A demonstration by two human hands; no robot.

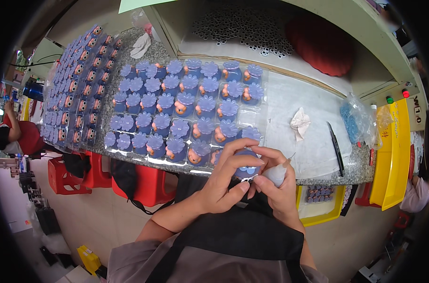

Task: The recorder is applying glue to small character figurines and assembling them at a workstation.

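My left hand [220,183] curls round a small blue figurine [247,170], its fingers arched over the top and its thumb below. In my right hand [283,197] is a small, pale squeeze bottle [275,175] with a thin needle tip that points up and away from the figurine. Both hands are close together over the table's front edge. Just left of them lies a clear plastic tray [249,115] with rows of blue figurines, many capped by purple flower-shaped pieces.
Black tweezers [336,150] and a crumpled tissue [300,123] lie on white paper to the right. Beyond are a plastic bag [358,120] and a yellow bin [391,155]. A shelf at the back holds small rings [243,28] and a red dish [320,47]. More filled trays [80,87] stand left.
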